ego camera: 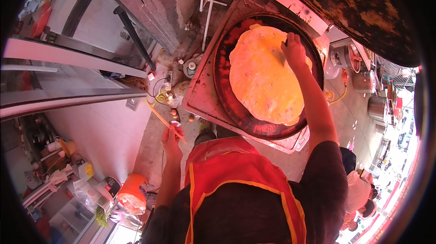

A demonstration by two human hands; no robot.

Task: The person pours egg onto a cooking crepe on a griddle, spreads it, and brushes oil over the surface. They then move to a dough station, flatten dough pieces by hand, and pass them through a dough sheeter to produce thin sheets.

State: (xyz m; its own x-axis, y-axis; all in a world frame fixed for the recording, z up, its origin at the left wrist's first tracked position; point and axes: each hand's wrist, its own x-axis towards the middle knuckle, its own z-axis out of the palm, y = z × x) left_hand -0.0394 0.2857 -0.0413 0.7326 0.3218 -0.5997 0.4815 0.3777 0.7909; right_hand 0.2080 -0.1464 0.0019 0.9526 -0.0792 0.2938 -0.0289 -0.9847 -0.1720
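Observation:
A large round flatbread [265, 77], coated with yellow egg, lies in a wide black griddle pan [224, 97] before me. Over its upper right part is my right hand [295, 51], closed on a scraper [280, 56] whose flat blade meets the egg-covered surface; the fingers hide most of the handle. My left hand [172, 136] is off to the left, away from the pan, and grips a pair of long chopsticks [160, 117] slanting up and left. A small whitish thing shows at the fingertips of that hand, too small to name.
The pan sits in a stained metal stove housing [201, 90]. A big scorched round lid [368, 9] is raised at upper right. Eggshells [173, 112] lie on the floor by the stove. Metal pots [363, 81] and a gas cylinder [332, 70] stand right; people [359, 189] are lower right.

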